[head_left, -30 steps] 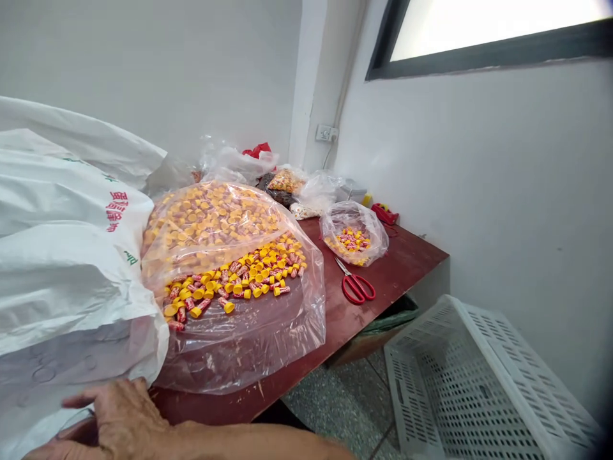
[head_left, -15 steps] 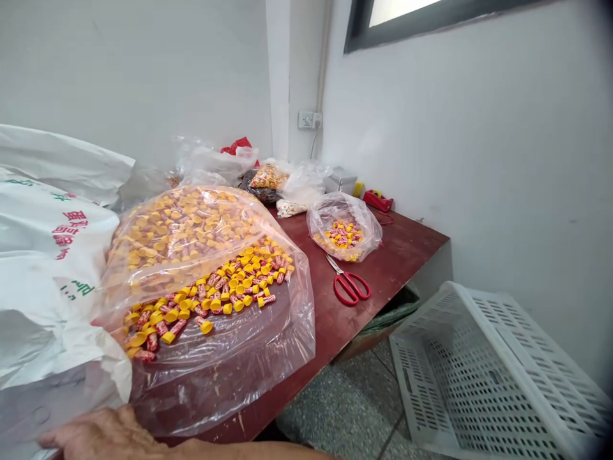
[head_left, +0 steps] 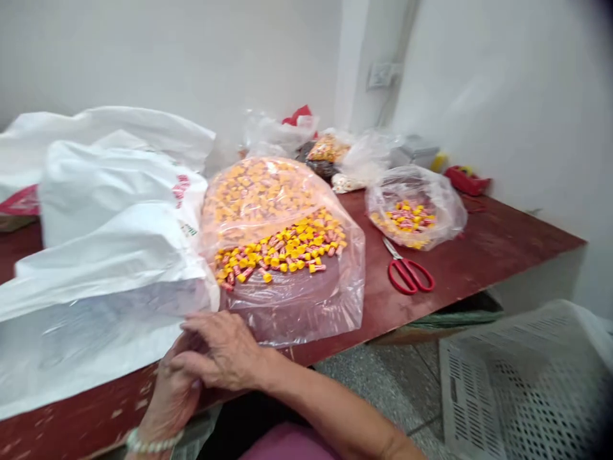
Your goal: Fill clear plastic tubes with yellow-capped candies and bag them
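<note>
Right hand (head_left: 224,352) overlaps left hand (head_left: 173,391); clear bag (head_left: 306,314) lies at one o'clock.
Right thumb and forefinger stand apart; left fingers hidden, cannot tell.

A string of round, pale beads (head_left: 154,443) goes around the left wrist (head_left: 161,427). The clothes are pinkish purple cloth (head_left: 290,443) and black cloth (head_left: 251,418). The right forearm (head_left: 325,399) is bare.
</note>
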A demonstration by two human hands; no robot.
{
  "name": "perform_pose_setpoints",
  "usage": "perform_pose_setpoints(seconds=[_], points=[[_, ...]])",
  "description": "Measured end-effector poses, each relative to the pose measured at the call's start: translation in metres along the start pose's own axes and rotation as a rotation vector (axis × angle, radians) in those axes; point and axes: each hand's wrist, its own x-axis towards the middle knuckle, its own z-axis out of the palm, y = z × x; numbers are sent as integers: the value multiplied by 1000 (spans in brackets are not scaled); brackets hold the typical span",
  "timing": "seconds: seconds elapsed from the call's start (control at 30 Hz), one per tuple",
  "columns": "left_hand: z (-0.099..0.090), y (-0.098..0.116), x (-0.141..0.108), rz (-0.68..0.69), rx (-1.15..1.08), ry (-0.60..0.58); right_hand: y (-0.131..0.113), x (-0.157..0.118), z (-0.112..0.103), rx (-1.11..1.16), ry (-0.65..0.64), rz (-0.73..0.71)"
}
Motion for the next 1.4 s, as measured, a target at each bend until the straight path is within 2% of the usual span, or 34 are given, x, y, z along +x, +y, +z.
perform_pose_setpoints(seconds=[0.03,0.1,0.2,0.23,0.33,0.43,0.5,0.6,0.63,0.73,0.83,0.93,1.07,1.3,1.4], points=[[-5,-6,3,-9,-3,8,1,-2,-8,-11,-4,-29],[-12,-13,9,-11,0,16,11,-3,-28,-21,65,-18],[-16,-14,10,20,32,14,41,1,-55,-153,294,176],[-17,-14,10,35,46,2,55,4,-61,-262,312,238],[-21,-13,10,102,124,-15,94,16,-65,-600,163,295],[-25,-14,10,161,212,6,111,22,-59,-771,67,283],[-27,-16,8,169,254,15,105,21,-58,-735,115,272],[-31,-19,7,177,309,-13,71,16,-56,-490,232,184],[-32,-20,7,191,337,-22,56,13,-54,-383,218,127],[-34,-21,7,268,487,-35,12,5,-44,-141,51,-47],[-35,-19,4,340,658,-42,-9,0,-33,-91,-30,-121],[-33,-16,-1,361,722,-58,-10,-1,-29,-92,-66,-132],[-31,-13,-4,348,719,-64,-6,-5,-31,-55,-45,-45],[-24,-20,1,358,715,-78,1,-17,-20,-174,-28,-134],[-19,-23,4,329,660,-72,17,-9,-30,-215,-65,-131]])
